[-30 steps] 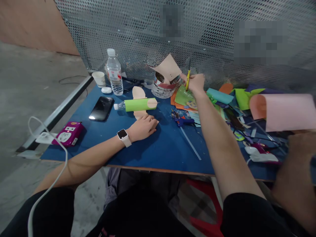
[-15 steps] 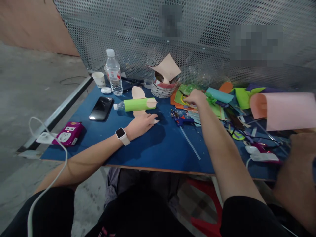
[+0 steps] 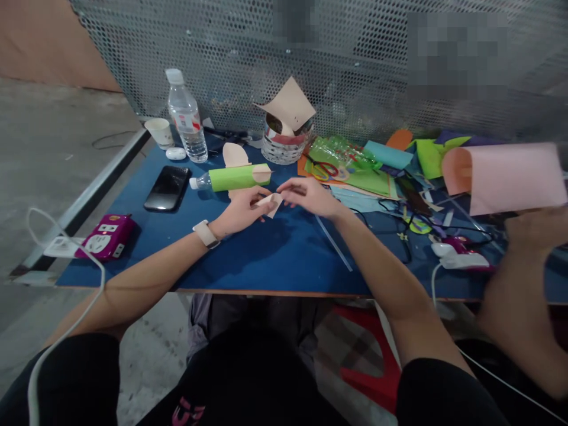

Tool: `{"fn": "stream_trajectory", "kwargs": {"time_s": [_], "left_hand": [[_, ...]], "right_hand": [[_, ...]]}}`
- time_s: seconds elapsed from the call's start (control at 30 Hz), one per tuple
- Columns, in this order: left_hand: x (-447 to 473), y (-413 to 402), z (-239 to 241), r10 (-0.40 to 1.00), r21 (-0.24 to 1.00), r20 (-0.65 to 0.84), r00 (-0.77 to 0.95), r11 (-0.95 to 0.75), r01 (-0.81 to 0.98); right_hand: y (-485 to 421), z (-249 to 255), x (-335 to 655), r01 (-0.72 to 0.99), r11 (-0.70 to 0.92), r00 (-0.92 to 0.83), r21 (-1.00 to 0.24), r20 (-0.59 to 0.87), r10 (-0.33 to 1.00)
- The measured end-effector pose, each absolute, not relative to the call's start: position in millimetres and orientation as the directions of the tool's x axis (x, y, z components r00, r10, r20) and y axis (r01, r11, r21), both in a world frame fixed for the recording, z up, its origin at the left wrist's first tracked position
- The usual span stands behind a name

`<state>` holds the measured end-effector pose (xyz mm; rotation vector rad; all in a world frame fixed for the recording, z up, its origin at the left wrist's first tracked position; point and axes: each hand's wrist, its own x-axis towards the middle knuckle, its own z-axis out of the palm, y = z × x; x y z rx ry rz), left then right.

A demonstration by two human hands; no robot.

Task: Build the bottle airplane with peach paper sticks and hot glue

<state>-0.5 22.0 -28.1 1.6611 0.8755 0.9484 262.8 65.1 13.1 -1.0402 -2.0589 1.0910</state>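
Observation:
My left hand (image 3: 239, 211), with a white watch on the wrist, pinches a small pale paper piece (image 3: 271, 203) just above the blue table (image 3: 275, 254). My right hand (image 3: 310, 198) meets it from the right, fingertips curled at the same paper piece. Just behind my hands lies a plastic bottle wrapped in green paper (image 3: 235, 177) with beige paper shapes stuck to it. Yellow-and-red scissors (image 3: 322, 171) lie on the green sheets further back.
A black phone (image 3: 167, 188), a purple power strip (image 3: 101, 236), a water bottle (image 3: 185, 118), a paper cup (image 3: 158, 131) and a scrap-filled basket (image 3: 285, 144) stand at left and back. Coloured paper clutters the right. Another person's hand (image 3: 532, 231) holds pink paper (image 3: 515, 176).
My right hand put the scissors down on the paper pile and came back to my left hand, which lifted the small paper piece off the table. The view shifted slightly.

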Motion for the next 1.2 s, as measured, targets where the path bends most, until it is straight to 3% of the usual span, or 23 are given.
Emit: {"fn": "stream_trajectory", "kwargs": {"time_s": [0.17, 0.3, 0.57, 0.77, 0.87, 1.2], "left_hand": [[3, 25, -38, 0.912, 0.973, 0.18, 0.368, -0.219, 0.067], [-1, 25, -35, 0.931, 0.963, 0.233, 0.282, -0.262, 0.068], [-1, 6, -12, 0.898, 0.871, 0.292, 0.33, -0.392, 0.297], [3, 3, -15, 0.91, 0.895, 0.384, 0.156, -0.408, 0.178], [3, 2, -12, 0.91, 0.902, 0.39, 0.139, -0.408, 0.14], [7, 2, -9, 0.971, 0.98, 0.178, 0.162, -0.19, 0.064]], "right_hand": [[20, -8, 237, 0.27, 0.364, -0.412, -0.891, 0.234, 0.88], [17, -16, 238, 0.183, 0.254, -0.344, -0.95, 0.18, 0.921], [12, -18, 239, 0.148, 0.329, -0.329, -0.933, 0.268, 0.906], [10, -18, 235, 0.043, 0.212, -0.302, -0.976, 0.19, 0.934], [9, -18, 234, 0.034, 0.229, -0.301, -0.973, 0.209, 0.93], [6, -17, 236, 0.109, 0.32, -0.298, -0.941, 0.276, 0.914]]}}
